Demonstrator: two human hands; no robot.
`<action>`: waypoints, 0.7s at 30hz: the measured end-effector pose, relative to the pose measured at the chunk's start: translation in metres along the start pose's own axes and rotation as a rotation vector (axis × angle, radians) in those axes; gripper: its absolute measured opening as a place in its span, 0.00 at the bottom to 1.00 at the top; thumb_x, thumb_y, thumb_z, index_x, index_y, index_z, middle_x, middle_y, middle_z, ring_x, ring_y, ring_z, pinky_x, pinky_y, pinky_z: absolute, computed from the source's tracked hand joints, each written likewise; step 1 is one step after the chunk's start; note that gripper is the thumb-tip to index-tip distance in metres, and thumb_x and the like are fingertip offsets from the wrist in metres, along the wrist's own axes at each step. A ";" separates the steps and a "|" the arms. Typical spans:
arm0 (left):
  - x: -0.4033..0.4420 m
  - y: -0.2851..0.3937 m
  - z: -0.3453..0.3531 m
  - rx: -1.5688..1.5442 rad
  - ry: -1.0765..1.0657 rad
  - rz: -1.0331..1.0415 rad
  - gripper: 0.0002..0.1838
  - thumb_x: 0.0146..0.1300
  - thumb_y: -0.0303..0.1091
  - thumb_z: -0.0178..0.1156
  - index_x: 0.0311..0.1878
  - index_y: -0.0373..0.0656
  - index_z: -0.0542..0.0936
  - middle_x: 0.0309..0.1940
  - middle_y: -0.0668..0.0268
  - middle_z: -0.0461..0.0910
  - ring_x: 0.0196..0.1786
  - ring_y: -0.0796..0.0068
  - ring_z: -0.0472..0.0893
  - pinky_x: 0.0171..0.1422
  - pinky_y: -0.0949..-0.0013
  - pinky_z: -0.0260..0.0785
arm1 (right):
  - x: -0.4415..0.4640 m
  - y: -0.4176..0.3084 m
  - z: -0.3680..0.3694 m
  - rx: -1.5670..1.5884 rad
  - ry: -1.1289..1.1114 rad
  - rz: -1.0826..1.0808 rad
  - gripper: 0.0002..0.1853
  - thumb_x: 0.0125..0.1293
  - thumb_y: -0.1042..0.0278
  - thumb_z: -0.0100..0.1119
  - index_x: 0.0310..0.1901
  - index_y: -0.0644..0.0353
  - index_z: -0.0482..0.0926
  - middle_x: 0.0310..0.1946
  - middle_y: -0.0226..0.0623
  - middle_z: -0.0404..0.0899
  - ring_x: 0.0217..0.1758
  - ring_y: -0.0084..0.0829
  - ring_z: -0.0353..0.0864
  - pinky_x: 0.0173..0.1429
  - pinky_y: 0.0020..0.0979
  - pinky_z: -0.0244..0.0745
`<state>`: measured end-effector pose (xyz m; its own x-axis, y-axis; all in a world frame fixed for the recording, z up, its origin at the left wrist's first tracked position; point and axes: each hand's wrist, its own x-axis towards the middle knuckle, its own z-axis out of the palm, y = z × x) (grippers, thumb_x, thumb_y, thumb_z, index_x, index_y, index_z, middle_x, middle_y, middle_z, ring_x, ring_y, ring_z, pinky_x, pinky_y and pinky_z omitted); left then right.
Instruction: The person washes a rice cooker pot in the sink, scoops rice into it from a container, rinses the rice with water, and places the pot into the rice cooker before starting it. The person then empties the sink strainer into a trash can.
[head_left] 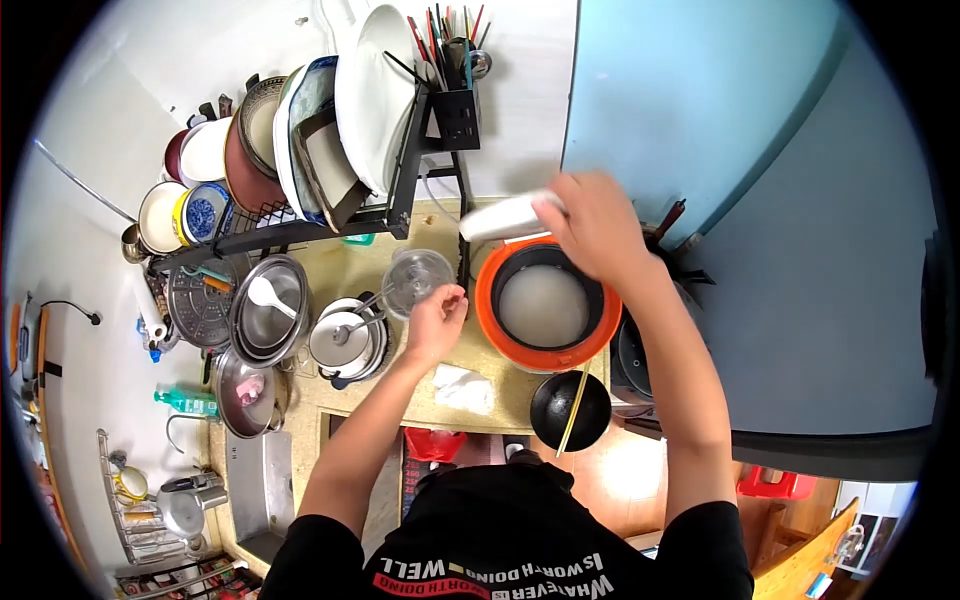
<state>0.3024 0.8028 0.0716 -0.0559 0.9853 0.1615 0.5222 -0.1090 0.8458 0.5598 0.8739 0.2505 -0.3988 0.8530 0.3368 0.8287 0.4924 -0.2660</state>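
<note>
An orange rice cooker [493, 330] stands open on the counter. Its dark inner pot holds cloudy white contents [543, 306], perhaps rice in water. My right hand [598, 228] is closed on a white lid [507, 217] seen edge-on above the cooker's back rim; both are slightly blurred. To the left, my left hand [437, 325] has its fingers curled together beside a clear bowl [415, 278], overlapping its lower right edge. Whether they grip the rim or anything else is hidden.
A black bowl [545, 412] with chopsticks [573, 412] across it sits at the counter's front edge. A white cloth [463, 388] lies nearby. Stacked pots [345, 345] and metal basins [268, 310] stand left. A dish rack [390, 215] overhangs the counter's back.
</note>
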 end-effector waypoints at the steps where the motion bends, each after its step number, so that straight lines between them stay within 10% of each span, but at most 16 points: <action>1: -0.006 -0.010 0.001 -0.053 0.009 -0.026 0.11 0.68 0.32 0.61 0.49 0.36 0.80 0.39 0.58 0.86 0.41 0.72 0.85 0.44 0.70 0.75 | -0.021 -0.007 -0.002 0.022 -0.041 -0.007 0.17 0.64 0.58 0.61 0.46 0.64 0.76 0.51 0.52 0.78 0.59 0.54 0.74 0.63 0.50 0.66; 9: -0.016 -0.034 0.016 -0.284 0.004 -0.137 0.17 0.72 0.35 0.57 0.58 0.34 0.76 0.50 0.58 0.82 0.55 0.71 0.81 0.56 0.71 0.73 | -0.186 -0.028 0.097 -0.055 -0.035 0.122 0.42 0.63 0.46 0.60 0.68 0.73 0.62 0.67 0.60 0.64 0.74 0.56 0.60 0.75 0.63 0.45; 21: 0.173 -0.052 0.020 -0.439 0.264 -0.273 0.16 0.76 0.44 0.51 0.52 0.41 0.78 0.43 0.70 0.79 0.43 0.81 0.76 0.45 0.72 0.71 | -0.221 -0.039 0.119 0.224 0.145 0.238 0.34 0.64 0.54 0.60 0.67 0.67 0.67 0.69 0.64 0.60 0.72 0.64 0.60 0.72 0.66 0.46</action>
<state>0.2830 0.9811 0.0456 -0.3785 0.9254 -0.0185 0.0605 0.0447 0.9972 0.5683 0.6866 0.0787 -0.1318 0.9226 0.3626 0.7787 0.3227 -0.5380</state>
